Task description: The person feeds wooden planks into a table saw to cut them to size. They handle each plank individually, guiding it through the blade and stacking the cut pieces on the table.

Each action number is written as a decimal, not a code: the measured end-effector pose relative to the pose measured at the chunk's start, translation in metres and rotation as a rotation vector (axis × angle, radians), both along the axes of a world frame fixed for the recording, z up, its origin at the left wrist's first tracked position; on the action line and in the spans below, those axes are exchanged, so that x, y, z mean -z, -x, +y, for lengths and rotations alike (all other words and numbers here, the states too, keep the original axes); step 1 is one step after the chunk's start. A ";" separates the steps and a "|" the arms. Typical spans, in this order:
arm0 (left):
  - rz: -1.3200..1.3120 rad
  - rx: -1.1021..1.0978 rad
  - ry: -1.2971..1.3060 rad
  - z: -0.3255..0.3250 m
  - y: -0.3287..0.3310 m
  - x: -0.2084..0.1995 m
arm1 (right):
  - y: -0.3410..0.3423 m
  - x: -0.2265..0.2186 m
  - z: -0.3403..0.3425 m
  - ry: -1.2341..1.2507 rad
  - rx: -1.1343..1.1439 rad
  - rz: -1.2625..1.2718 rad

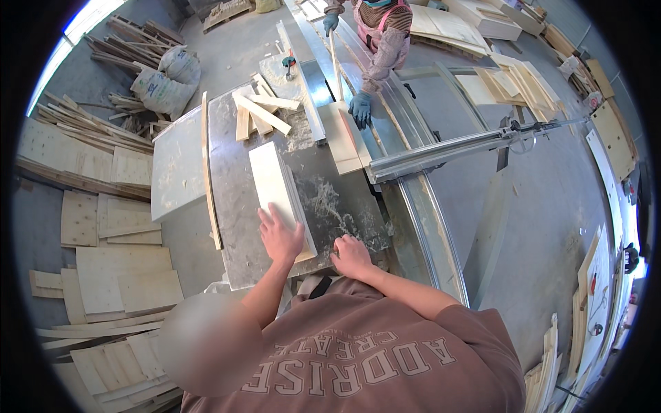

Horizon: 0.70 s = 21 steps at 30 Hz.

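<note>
While the left hand (281,237) lies across the near part of a stack of long, pale wooden boards (272,165), its fingers are spread wide over the top face rather than wrapped round an edge, which looks meant to steady the layers by light pressure from above. The right hand (352,257) is beside the stack, apart from it, close to the near edge of the bench; its fingers are curled narrow, and I cannot tell whether anything is inside them. Perhaps it simply leans there for balance.

The stack lies flat on the dull grey, metal-looking bench (234,165), its length running away from the body, likely so that either long side can be reached. Lower layers show along the right side, so the edges are not quite flush. Pale wood shavings (329,199) are scattered to the right of it.

Beyond the far end, short pale wooden strips (268,113) cross one another in a loose heap, apparently put down without sorting. Along the left side, one long, thin wooden strip (208,172) lies by itself, well apart from the stack.

Farther out, a co-worker in a pink apron (372,31) presses a blue glove (360,110) near a flat, pale wooden board (342,141) and holds a slender wooden stick (335,65) in the other glove, perhaps to keep fingers at a distance.
</note>
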State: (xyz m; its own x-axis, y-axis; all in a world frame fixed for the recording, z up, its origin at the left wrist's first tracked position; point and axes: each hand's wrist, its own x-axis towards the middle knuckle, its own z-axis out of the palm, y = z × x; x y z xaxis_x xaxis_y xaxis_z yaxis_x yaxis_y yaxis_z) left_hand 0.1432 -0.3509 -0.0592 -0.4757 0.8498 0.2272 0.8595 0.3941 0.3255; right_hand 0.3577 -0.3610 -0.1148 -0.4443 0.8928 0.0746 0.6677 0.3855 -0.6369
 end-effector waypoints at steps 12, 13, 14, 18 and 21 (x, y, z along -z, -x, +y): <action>0.004 -0.006 0.028 0.001 -0.002 -0.003 | -0.001 0.011 0.030 0.032 0.071 -0.129; 0.005 -0.009 0.036 0.001 -0.002 -0.004 | -0.002 0.012 0.033 0.038 0.085 -0.148; 0.007 -0.009 0.041 0.001 -0.002 -0.004 | -0.002 0.014 0.036 0.044 0.098 -0.166; 0.014 -0.006 0.058 0.002 -0.005 -0.005 | -0.002 0.019 0.055 0.034 0.159 -0.199; 0.010 -0.008 0.069 0.003 -0.006 -0.006 | -0.001 0.021 0.070 0.010 0.201 -0.216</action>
